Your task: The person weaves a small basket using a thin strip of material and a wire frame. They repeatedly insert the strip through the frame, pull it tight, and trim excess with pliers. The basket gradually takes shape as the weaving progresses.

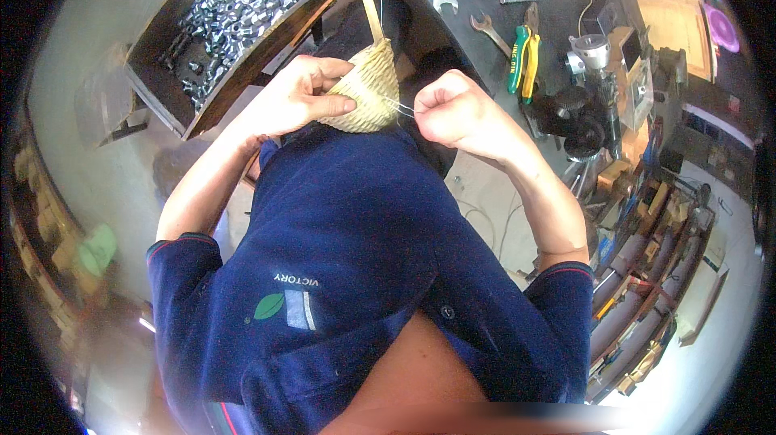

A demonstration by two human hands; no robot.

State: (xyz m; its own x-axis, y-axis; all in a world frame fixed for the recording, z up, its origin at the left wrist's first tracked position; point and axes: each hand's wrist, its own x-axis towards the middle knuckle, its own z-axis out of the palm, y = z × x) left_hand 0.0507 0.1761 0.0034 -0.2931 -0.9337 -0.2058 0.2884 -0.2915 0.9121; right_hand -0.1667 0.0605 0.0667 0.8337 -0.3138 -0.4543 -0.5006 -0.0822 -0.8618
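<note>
Left hand point(303, 95) grips the woven straw piece point(375, 86); right hand point(462, 116), closed on thin wire point(402, 107), sits just right of that piece, with pliers point(531, 65) farther right.

Pale yellow woven cone point(370, 91), navy blue shirt point(356, 209)

A dark workbench point(559, 40) stands above a pale floor point(487, 180); cluttered shelves point(633, 323) fill the right side, near bright white light.

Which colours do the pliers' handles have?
The pliers' handles are green and yellow, best seen in the head view.
</note>
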